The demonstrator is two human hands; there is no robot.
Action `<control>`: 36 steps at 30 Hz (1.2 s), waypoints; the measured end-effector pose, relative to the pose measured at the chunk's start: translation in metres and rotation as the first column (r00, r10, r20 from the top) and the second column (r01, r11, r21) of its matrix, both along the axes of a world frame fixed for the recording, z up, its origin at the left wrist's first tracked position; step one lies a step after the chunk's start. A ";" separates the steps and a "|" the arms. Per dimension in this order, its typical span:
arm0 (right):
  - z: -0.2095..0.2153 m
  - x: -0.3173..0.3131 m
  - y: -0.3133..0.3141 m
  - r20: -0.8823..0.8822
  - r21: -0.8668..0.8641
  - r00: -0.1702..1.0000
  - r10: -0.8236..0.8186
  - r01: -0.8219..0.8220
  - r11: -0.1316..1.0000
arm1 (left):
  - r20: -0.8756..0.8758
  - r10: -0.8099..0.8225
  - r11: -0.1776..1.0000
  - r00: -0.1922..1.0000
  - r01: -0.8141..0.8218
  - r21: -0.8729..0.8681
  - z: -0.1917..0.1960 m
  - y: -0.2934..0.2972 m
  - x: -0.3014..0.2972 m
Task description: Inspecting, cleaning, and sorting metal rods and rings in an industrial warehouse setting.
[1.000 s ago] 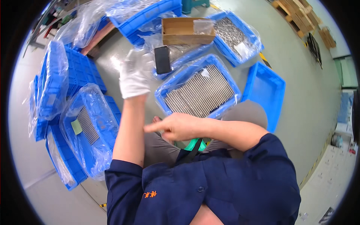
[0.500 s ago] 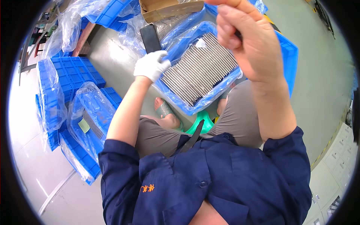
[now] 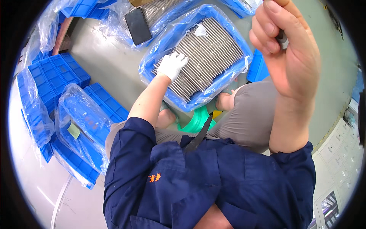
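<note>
One gloved left hand [image 3: 172, 65] on metal rods [image 3: 206, 57]

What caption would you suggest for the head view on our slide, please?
Gloved left hand rests on metal rods in a plastic-lined blue crate; raised bare right hand holds a dark pen-like object.

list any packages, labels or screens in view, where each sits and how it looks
Dark flat rectangular phone, screen off: top left, lying on clear plastic wrap.
Small pale green rectangular label: left, inside a clear bag over a blue plastic crate.
Clear plastic bag liner: centre, lining the blue tray of grey metal rods under the white-gloved left hand.
</note>
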State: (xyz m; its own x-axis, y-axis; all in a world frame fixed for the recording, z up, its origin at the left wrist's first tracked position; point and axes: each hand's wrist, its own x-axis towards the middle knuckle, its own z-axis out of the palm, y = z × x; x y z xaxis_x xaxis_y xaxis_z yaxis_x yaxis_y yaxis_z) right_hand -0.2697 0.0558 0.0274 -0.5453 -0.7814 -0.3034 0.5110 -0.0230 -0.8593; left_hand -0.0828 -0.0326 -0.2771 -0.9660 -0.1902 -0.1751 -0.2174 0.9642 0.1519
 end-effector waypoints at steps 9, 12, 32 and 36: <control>-0.074 -0.029 -0.041 -0.183 -0.877 0.868 0.462 -0.357 0.322 | 0.173 -0.072 0.997 0.982 0.075 -0.014 -0.002 0.005 -0.013; -0.070 -0.025 -0.037 -0.163 -0.853 0.878 0.449 -0.354 0.383 | 0.145 -0.104 0.995 0.984 0.103 0.017 -0.002 0.009 0.005; -0.056 -0.020 -0.020 -0.117 -0.075 0.970 0.213 -0.223 0.972 | 0.166 0.604 0.618 0.780 -0.589 0.520 0.203 0.005 0.066; -0.059 0.003 -0.017 -0.036 -0.023 0.883 0.468 -0.469 0.883 | 0.412 0.637 -0.391 0.652 -0.187 0.901 0.257 0.025 0.060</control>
State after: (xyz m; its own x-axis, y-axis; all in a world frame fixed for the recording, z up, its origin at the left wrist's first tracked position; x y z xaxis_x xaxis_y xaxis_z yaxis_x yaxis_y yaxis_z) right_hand -0.2666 0.0392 -0.0321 -0.1219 -0.9565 -0.2651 0.4438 0.1864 -0.8765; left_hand -0.0229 -0.0074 -0.0203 -0.7227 -0.4249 -0.5452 -0.2099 -0.6166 0.7588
